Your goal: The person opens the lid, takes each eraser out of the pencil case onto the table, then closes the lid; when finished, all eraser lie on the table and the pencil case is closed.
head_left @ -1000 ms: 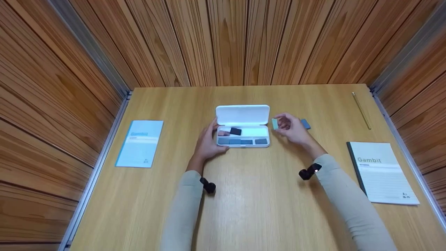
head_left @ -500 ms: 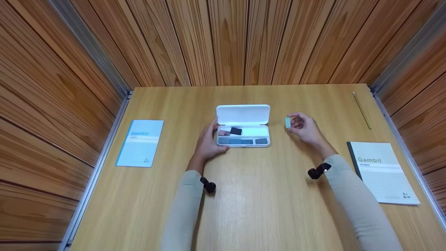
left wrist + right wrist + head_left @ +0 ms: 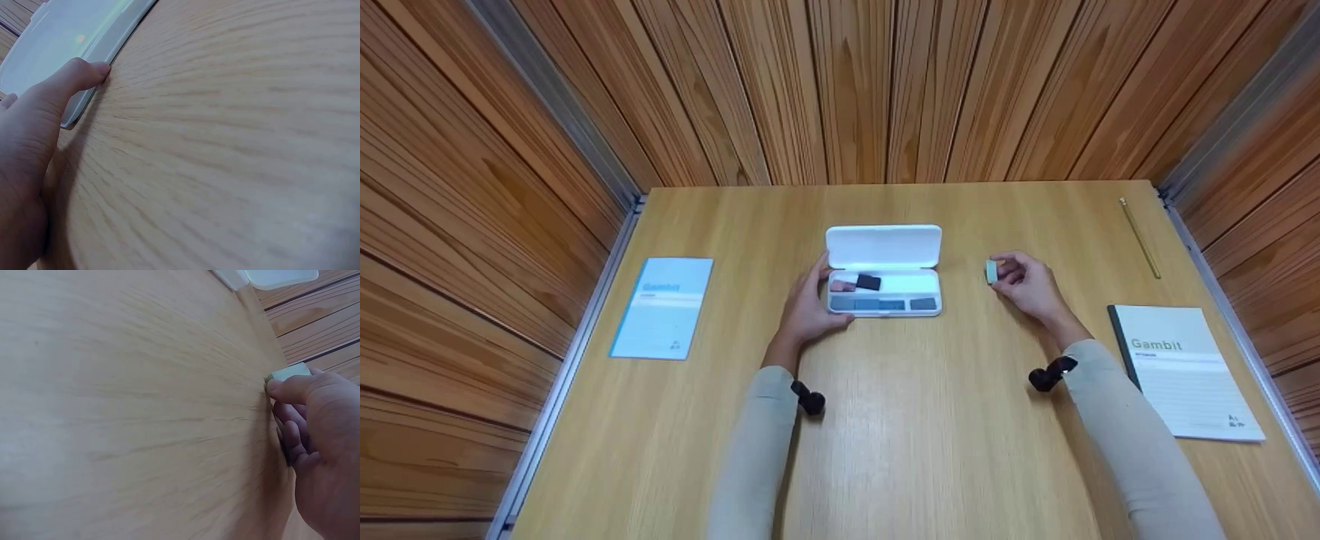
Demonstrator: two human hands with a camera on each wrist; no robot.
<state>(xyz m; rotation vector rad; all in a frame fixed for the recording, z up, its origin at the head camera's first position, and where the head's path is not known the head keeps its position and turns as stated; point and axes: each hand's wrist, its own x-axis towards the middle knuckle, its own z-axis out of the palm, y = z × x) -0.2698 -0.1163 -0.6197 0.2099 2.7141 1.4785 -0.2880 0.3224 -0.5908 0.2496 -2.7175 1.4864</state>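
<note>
Pinching pale-green block [image 3: 991, 271], right hand [image 3: 1030, 289] holding it right of open white case [image 3: 907, 283]; left hand [image 3: 808, 311] gripping case's left end. Block possibly slipping if shallow pinch is loosening.

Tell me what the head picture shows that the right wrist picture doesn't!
Only the head view: the left hand, blue-edged Gambit notebook, black-edged Gambit notebook, gold pencil and the black block inside the white case.
Only the right wrist view: a dark sliver beside the right hand, too unclear to name.
Both: the right hand pinching the pale green block, the open white case, the tabletop and the plank wall.
</note>
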